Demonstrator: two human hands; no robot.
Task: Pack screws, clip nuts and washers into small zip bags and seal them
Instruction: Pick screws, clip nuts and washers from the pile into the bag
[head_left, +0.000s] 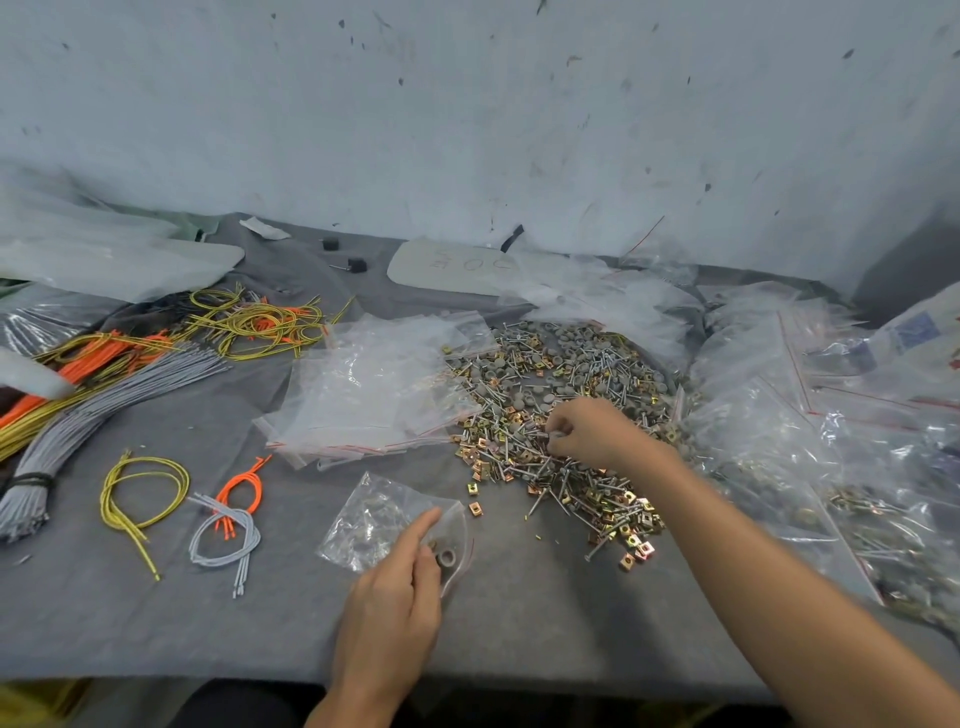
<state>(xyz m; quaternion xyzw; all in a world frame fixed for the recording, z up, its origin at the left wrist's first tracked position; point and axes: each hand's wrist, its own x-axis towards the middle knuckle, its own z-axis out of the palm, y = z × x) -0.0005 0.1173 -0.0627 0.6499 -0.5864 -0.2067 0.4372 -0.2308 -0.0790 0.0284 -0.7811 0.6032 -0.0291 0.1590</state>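
Note:
A big loose pile of screws, brass clip nuts and grey washers (550, 395) covers the middle right of the grey table. My right hand (587, 434) is down in the pile with its fingers curled, pinching a small grey washer. My left hand (395, 587) holds open the mouth of a small clear zip bag (379, 514) lying on the table in front of me; a grey washer and a little hardware show inside it by my thumb. A stack of empty zip bags (374, 389) lies left of the pile.
Filled zip bags (810, 447) are heaped at the right. Bundles of grey, orange and yellow cords (109, 384) lie at the left, with small cord loops (223, 519) nearer me. A wall stands behind the table, and the table's front edge (208, 670) is close.

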